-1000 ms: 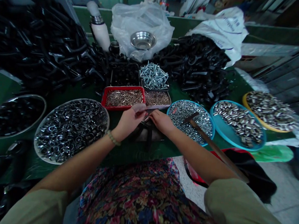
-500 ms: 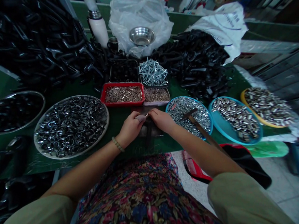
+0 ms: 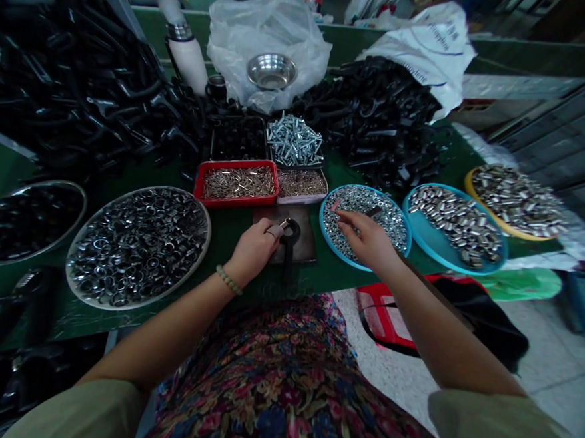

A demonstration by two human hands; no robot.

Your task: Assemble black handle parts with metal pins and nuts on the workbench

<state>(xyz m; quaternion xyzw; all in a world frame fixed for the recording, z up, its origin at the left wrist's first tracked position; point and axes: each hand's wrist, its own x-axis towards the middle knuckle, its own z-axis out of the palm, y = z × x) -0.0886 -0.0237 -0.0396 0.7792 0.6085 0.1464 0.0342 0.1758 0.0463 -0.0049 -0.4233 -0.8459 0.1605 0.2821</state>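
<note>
Left hand: thumb and finger (image 3: 258, 246) pinch a small metal piece (image 3: 285, 224) at the ring end of the black part.
Right hand: over the nut tray (image 3: 321, 222), fingers (image 3: 368, 238) loosely spread, the thumb apart from the forefinger; from here I can't tell if they touch the nuts (image 3: 341, 241).
Black part: lying on the metal plate (image 3: 306, 230), ring (image 3: 291, 231) away from the person, stem toward them.
Hammer: head (image 3: 374, 212) over the nuts, just beyond the right hand, handle partly hidden by the forearm.
Beyond the plate: a red tray (image 3: 201, 184) of pins, touching a pale tray (image 3: 301, 198) of smaller bits; screws (image 3: 294, 141) behind.
Left of the plate: a round tray (image 3: 209, 230) heaped with dark rings (image 3: 143, 248).
</note>
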